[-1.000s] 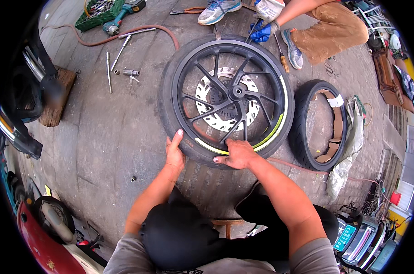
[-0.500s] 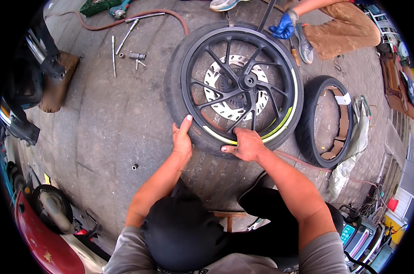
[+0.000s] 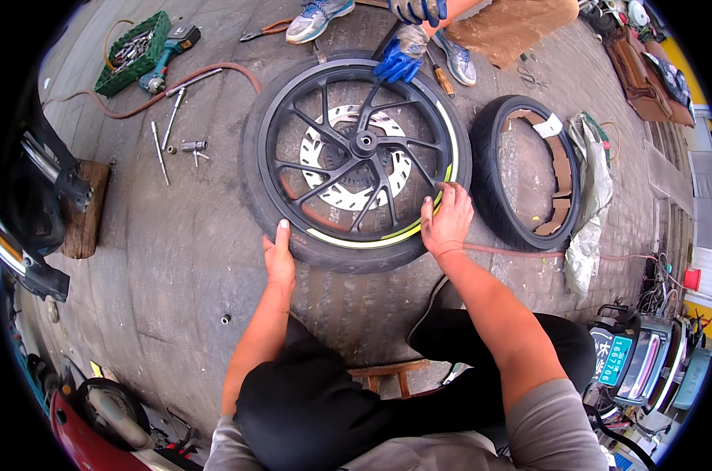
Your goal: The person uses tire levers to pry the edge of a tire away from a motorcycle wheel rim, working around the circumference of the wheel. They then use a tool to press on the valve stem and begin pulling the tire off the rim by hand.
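A motorcycle wheel (image 3: 364,142) with black spokes and a slotted brake disc (image 3: 401,173) lies flat in front of me, its black tyre (image 3: 348,259) around the rim. My left hand (image 3: 280,257) grips the tyre's near left edge, thumb on top and fingers partly hidden beneath. At the near right, my right hand (image 3: 450,221) is curled over the tyre and the rim's yellow-green stripe. Across the wheel, a co-worker's blue-gloved hand (image 3: 401,56) presses on the far rim beside a dark bar; their other gloved hand (image 3: 419,9) is just above.
A second tyre (image 3: 493,184) with cardboard inside lies at right, beside plastic wrapping (image 3: 591,208). Wrenches (image 3: 159,153), a cordless tool (image 3: 161,67) and a green tool basket (image 3: 136,51) are at far left, near a red hose (image 3: 246,69). A wooden-handled screwdriver (image 3: 444,82) lies beyond the wheel.
My right hand has moved from the near rim to the right side of the wheel. My left hand keeps its hold. The co-worker's gloved hand has come onto the far rim. The view has shifted.
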